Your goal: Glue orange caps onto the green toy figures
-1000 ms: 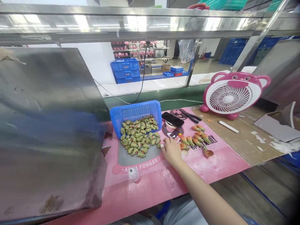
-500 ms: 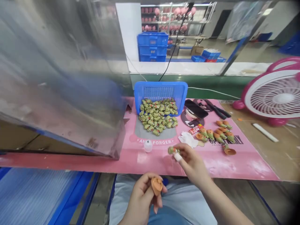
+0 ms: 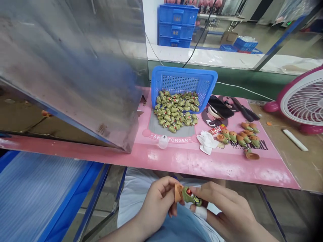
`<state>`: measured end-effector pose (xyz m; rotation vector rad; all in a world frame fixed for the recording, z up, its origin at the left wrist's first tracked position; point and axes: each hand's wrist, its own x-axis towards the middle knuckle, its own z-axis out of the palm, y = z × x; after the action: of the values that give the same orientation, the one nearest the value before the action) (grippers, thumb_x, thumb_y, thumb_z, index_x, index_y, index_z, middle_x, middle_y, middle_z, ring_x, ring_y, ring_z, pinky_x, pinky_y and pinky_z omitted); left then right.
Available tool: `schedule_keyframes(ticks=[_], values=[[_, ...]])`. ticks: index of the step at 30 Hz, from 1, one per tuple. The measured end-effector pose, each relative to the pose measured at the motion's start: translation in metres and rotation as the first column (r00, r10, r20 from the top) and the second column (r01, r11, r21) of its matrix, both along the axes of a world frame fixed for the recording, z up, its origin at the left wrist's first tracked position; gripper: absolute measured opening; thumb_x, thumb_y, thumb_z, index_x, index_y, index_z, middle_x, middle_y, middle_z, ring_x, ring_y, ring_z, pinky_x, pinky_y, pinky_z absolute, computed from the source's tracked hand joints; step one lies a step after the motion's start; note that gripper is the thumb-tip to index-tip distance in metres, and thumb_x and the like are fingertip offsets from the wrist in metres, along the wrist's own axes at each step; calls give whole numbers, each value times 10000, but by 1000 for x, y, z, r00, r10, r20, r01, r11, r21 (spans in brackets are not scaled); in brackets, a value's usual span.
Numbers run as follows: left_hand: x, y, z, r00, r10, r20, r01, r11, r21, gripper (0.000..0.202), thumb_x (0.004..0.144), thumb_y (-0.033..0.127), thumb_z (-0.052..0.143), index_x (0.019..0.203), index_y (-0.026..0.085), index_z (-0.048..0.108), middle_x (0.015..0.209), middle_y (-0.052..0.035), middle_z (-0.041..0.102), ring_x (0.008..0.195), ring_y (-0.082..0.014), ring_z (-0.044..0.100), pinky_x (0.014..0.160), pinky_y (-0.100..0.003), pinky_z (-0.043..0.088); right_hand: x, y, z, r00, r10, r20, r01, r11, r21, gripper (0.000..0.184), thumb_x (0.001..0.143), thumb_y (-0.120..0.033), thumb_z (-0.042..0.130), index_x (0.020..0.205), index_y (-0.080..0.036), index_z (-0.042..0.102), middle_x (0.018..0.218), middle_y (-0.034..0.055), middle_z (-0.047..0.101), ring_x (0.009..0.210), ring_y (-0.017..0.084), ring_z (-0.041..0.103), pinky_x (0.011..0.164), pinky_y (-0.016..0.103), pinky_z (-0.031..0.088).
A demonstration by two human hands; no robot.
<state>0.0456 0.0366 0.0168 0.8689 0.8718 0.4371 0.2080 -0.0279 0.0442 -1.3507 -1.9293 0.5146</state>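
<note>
My left hand (image 3: pixel 158 203) is closed on an orange cone-shaped piece (image 3: pixel 178 192), its opening turned to the right. My right hand (image 3: pixel 222 208), with white tape around the thumb, pinches a small green figure head (image 3: pixel 191 196) with a red mouth and a round yellow eye. The head's end meets the orange piece's opening; whether it sits inside I cannot tell. Both are held over my lap, in front of the pink mat (image 3: pixel 161 159). Several green heads (image 3: pixel 176 111) lie in and before a tipped blue basket (image 3: pixel 186 72).
Several green-and-orange pieces (image 3: pixel 242 138) lie on the right of the mat. Nearby are a crumpled white tissue (image 3: pixel 207 142), a small clear bottle (image 3: pixel 163 142), a phone (image 3: pixel 221 107) and a pink fan (image 3: pixel 305 101). A metal housing (image 3: pixel 101 84) stands at left.
My right hand has come down and left with the green head, bringing it against the orange piece. My left hand has turned that piece to face right. The camera view has tilted down.
</note>
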Motion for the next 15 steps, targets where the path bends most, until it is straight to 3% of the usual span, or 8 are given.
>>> schedule_keyframes(ticks=[8, 15], values=[[-3, 1, 0, 998, -50, -40, 53, 996, 73, 83, 753, 188, 472, 722, 145, 536, 528, 39, 513, 355, -49, 416, 363, -161, 328, -2, 1, 1, 992, 26, 127, -32, 999, 44, 311, 796, -53, 492, 1090, -155, 488, 773, 34, 588, 666, 121, 580, 557, 209, 469], [-5, 0, 2, 994, -90, -64, 95, 992, 84, 91, 758, 174, 451, 719, 148, 529, 552, 26, 545, 375, -48, 418, 373, -156, 324, -2, 0, 0, 966, 39, 257, -60, 996, 72, 267, 861, -143, 456, 1127, -133, 472, 799, 54, 606, 675, 133, 595, 559, 226, 477]])
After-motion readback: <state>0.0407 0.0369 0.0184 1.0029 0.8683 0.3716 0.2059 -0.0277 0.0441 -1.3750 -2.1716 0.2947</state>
